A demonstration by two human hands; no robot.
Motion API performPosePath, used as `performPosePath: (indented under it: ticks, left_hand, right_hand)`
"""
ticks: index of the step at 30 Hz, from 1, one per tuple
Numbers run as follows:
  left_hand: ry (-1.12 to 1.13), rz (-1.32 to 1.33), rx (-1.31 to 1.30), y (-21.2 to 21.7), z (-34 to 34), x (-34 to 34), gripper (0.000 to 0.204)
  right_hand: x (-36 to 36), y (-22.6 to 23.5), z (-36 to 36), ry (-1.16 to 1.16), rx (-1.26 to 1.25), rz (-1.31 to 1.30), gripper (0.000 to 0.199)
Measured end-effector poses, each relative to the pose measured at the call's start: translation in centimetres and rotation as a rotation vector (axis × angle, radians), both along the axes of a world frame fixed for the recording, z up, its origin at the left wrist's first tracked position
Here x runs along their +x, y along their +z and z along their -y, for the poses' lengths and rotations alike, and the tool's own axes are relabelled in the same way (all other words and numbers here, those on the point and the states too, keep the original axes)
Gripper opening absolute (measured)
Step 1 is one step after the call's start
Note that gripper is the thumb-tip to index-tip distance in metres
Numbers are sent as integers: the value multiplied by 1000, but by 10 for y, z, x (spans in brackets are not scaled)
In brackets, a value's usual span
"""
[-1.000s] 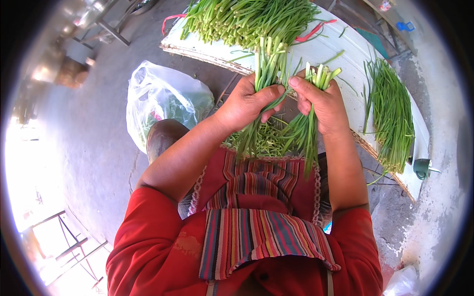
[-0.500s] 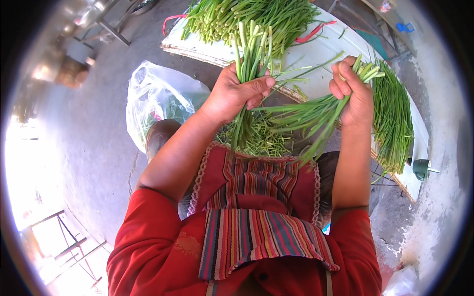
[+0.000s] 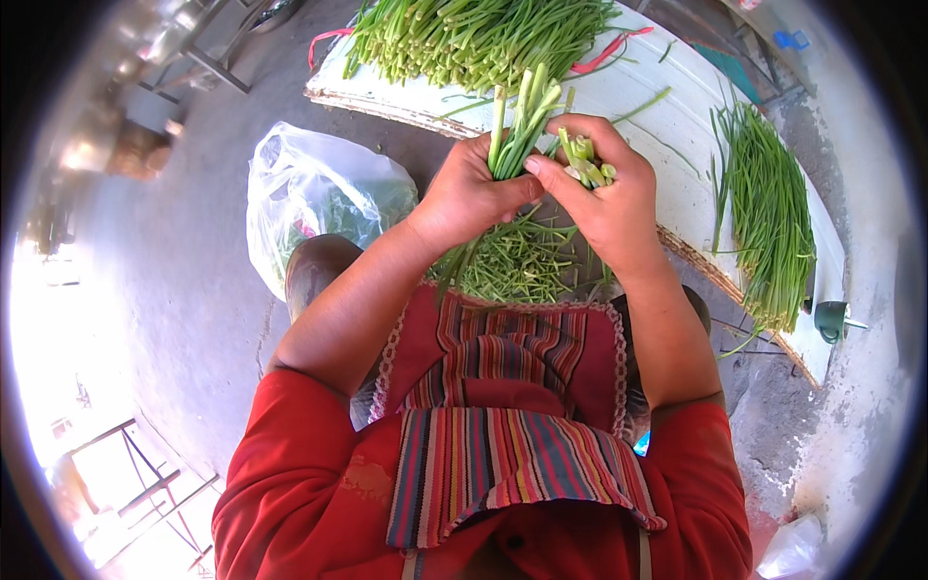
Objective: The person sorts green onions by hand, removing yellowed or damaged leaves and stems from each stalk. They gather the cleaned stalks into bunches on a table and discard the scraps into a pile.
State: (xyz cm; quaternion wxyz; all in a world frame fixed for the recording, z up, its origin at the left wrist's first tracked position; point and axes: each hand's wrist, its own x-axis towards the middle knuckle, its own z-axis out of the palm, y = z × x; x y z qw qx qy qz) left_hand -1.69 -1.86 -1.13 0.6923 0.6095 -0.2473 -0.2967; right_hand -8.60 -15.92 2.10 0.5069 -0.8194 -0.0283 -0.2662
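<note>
While gripped: stalks (image 3: pixel 522 121) between fingers (image 3: pixel 551 174).

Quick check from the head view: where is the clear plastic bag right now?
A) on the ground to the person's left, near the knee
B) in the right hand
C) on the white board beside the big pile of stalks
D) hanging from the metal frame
A: the plastic bag sits on the grey ground left of the knee, off the white board, while both hands hold green stalks.

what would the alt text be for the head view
Seen from above, a person's left hand and right hand grip small bunches of green stalks over a white board piled with more greens, a plastic bag on the floor beside it.
</note>
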Motion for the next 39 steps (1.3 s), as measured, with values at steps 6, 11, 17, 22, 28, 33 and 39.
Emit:
performPosePath:
  ticks: [6, 11, 17, 22, 28, 33, 39]
  left_hand:
    - [-50, -28, 7, 5, -1, 0, 14]
    - [-63, -100, -14, 3, -6, 5, 16]
    - [-71, -221, -74, 7, -10, 8, 14]
    - [-33, -315, -300, 11, -12, 9, 10]
    - [52, -401, -505, 14, -10, 7, 11]
    - [-23, -457, -450, 12, -7, 3, 12]
    - [-30, -399, -250, 12, 0, -7, 15]
  right_hand:
    - [1, 2, 17, 120, 392, -373, 21]
    - [6, 6, 38, -82, 616, -142, 16]
    - [2, 12, 43, -96, 683, -117, 17]
    - [6, 12, 38, -128, 719, -64, 16]
    - [-2, 2, 25, 46, 718, -328, 20]
    - [4, 0, 8, 180, 803, -183, 26]
    - [7, -6, 16, 93, 651, -60, 28]
